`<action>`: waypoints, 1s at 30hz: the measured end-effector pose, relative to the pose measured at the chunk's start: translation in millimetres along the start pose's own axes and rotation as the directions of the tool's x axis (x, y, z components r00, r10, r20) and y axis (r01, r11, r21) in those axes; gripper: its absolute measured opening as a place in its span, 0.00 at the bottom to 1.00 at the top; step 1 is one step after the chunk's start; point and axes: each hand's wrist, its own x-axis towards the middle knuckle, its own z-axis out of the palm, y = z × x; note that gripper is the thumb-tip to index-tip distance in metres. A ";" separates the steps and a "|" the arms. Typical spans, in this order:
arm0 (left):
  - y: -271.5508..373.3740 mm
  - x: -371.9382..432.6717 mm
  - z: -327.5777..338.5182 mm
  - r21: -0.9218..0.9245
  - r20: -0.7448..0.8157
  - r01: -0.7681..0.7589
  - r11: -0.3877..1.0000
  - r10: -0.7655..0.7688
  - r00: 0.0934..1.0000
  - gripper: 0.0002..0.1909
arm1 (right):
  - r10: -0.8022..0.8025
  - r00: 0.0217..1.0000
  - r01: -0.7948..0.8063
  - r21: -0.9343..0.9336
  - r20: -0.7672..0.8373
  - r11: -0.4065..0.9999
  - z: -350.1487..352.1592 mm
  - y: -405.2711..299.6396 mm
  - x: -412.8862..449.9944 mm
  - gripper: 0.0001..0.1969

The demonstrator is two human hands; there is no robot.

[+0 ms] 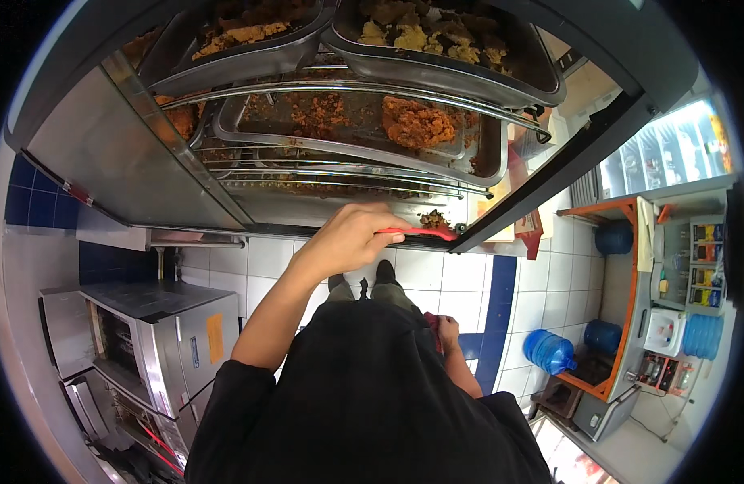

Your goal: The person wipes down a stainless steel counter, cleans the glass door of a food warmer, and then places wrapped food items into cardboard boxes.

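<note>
My left hand is at the front edge of a food display cabinet, its fingers closed on a thin red plastic tool. The tool's far end lies at the cabinet's lower right corner, beside a small heap of brown crumbs on the metal floor. Lower, by my right side, my right hand grips a dark red cloth, mostly hidden by my black clothing. Above the left hand, a metal tray on a wire rack holds a breaded fried piece and loose crumbs.
Two deeper trays with fried food sit on the upper rack. A dark frame post slants along the cabinet's right side. A steel oven stands at left. At right are blue water bottles and an orange-edged counter.
</note>
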 end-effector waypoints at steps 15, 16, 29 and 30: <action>22.1 -2.2 -1.4 0.111 -0.130 0.027 0.993 -0.012 0.991 0.10 | 0.001 1.000 -0.002 -0.022 -0.019 1.000 8.9 8.6 9.0 0.21; 27.4 -5.3 -2.3 0.190 -0.182 0.085 0.978 -0.050 0.982 0.10 | 0.009 1.000 -0.009 -0.012 -0.028 1.000 9.5 10.1 9.2 0.19; 6.1 1.1 33.2 0.307 -0.118 -0.050 0.950 0.090 0.989 0.09 | -0.057 0.998 0.057 -0.025 0.002 0.998 13.5 -3.5 12.4 0.18; 11.3 -3.6 25.3 0.314 -0.148 -0.038 0.949 0.089 0.985 0.09 | -0.066 0.998 0.066 -0.019 0.002 0.998 13.6 1.4 15.2 0.18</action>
